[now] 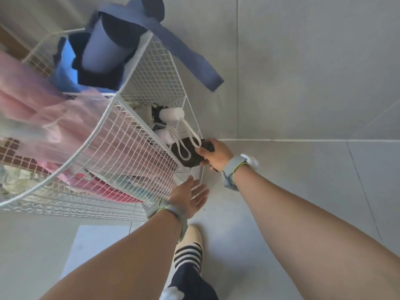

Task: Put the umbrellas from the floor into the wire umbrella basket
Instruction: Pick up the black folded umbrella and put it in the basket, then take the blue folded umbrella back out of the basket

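Note:
A white wire umbrella basket (pixel 151 68) stands against the grey wall, seen from above. In its near compartment lie two folded umbrellas with white handles (pixel 172 114) and looped white cords. My right hand (pixel 215 154) is shut on a black folded umbrella (pixel 184 153) at the compartment's near right corner, partly inside the rim. My left hand (pixel 190 197) hovers open beside the basket's lower corner, fingers spread, holding nothing.
The far compartment holds a pale blue roll (pixel 101 50) and dark blue fabric (pixel 186 55) that hangs over the rim. Pink and red cloth (pixel 54 118) fills a wire bin at the left. My foot in a striped sock (pixel 188 254) stands on the grey tiled floor.

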A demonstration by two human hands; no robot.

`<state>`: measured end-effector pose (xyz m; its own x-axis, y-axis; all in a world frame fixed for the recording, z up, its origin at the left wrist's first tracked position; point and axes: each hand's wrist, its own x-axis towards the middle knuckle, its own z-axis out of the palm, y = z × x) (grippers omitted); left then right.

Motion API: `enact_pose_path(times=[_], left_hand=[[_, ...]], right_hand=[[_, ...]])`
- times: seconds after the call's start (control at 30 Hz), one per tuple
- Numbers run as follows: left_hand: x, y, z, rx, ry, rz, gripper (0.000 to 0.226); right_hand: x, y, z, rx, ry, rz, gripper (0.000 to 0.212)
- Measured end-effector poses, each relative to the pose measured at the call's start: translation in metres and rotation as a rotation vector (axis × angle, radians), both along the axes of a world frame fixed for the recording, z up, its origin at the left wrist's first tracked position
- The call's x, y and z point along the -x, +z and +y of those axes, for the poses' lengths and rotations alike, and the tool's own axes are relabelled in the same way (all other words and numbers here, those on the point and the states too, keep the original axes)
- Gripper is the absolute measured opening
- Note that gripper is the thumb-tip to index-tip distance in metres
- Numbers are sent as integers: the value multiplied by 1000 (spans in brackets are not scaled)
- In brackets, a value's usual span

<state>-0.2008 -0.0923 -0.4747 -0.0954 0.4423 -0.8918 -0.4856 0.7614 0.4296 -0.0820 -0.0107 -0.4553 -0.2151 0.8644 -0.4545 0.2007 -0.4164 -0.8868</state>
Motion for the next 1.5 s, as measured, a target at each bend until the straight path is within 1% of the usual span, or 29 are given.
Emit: enact_pose_path(times=[0.07, 0.17, 0.23, 0.3, 0.37, 0.5, 0.57, 0.6, 0.67, 0.73, 0.77, 0.8, 0.83, 0.87, 0.9, 0.97, 1.03, 1.13, 1.23, 1.37, 1.5], left_hand=[[1, -2, 1, 19, -20, 16, 30], [3, -4, 0, 37, -49, 22, 27], [4, -5, -2, 42, -64, 29, 26], [3, -4, -4, 48, -64, 43, 24], [3, -2, -4, 48, -57, 54, 23], [5, 1, -5, 52, -62, 61, 22], [5, 2, -6, 55, -73, 66, 22], [5, 3, -6, 55, -76, 67, 21], [4, 4, -6, 60, -76, 73, 20], [2, 5, -4, 63, -74, 85, 20], [1, 5, -4, 66, -74, 92, 19], [-1, 5, -4, 66, -73, 97, 17], [-3, 5, -4, 64, -68, 103, 16], [-4, 4, -4, 58, -58, 112, 15], [-5, 4, -4, 51, -52, 119, 15], [-5, 6, -4, 42, -62, 124, 16], [-3, 12, -4, 42, -83, 113, 16], [-1, 24, -4, 30, -86, 99, 17], [0, 44, -8, 15, -99, 101, 14], [3, 82, -12, -56, -116, 109, 10], [6, 124, -21, -118, -136, 80, 12]], right_hand=[[-1, -3, 1, -20, -21, 8, 39], [7, -7, -1, -102, 148, 32, 39], [20, -11, -2, -149, 263, -62, 32], [33, -16, -3, -171, 330, -171, 21], [43, -21, -1, -168, 344, -229, 27], [45, -24, 0, -131, 314, -248, 35], [39, -26, -3, -154, 301, -268, 31], [35, -26, -5, -178, 259, -269, 29], [28, -25, -9, -209, 53, -205, 20], [27, -19, -8, -147, -157, -175, 11], [31, -14, -6, -84, -181, -185, 17], [37, -10, -7, -37, -122, -228, 30], [44, -8, -9, -30, -27, -280, 42], [51, -6, -13, -37, 41, -321, 50], [55, -5, -16, -40, 69, -339, 54], [54, -4, -19, -13, 80, -288, 56], [45, -1, -19, 14, 84, -251, 55], [24, 4, -23, 2, 56, -223, 41], [-2, 14, -25, 8, 12, -220, 35], [-29, 44, -22, -19, 14, -273, 33], [-47, 82, -25, -52, -23, -187, 28]])
